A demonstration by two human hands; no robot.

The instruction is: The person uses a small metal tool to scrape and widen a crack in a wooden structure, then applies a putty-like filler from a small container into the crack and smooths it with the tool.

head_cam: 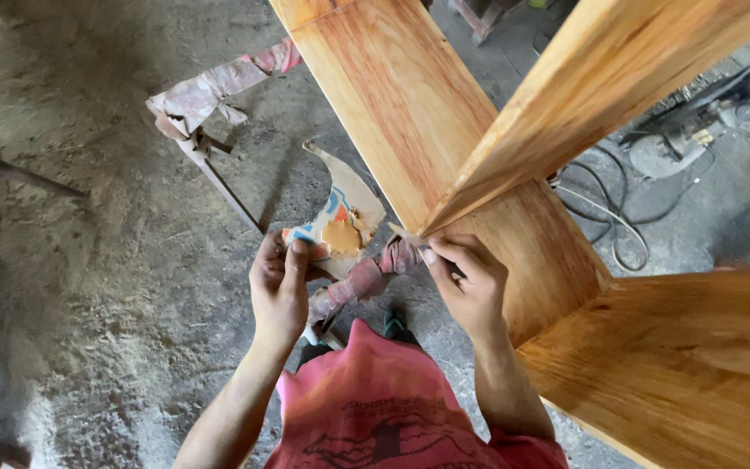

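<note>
My left hand (pixel 278 291) is closed on a scrap of cardboard (pixel 340 221), thumb on top, and a blob of tan wood filler (pixel 341 236) sits on the card just beyond my fingers. My right hand (pixel 470 291) is pinched shut around a small flat scraper (pixel 405 234), whose tip I press against the lower end of the upright wooden panel (pixel 583 87), right where it meets the flat wooden board (pixel 410 113) in front of me. The two hands are apart, with a cloth-wrapped metal support (pixel 366 278) running between them.

As far as I can judge, the filling is in its middle: there is a fair blob left on the card, and the scraper is at the joint nearest my right hand. The varnished faces farther up from my hands look clean and smooth, but I cannot tell which seams have been filled. The second panel (pixel 696 365), to the right of my right hand, shows no filler marks that I can see. Beyond it, a power tool (pixel 692 130) and its cable (pixel 609 217) lie on the dusty floor (pixel 88 260).
</note>
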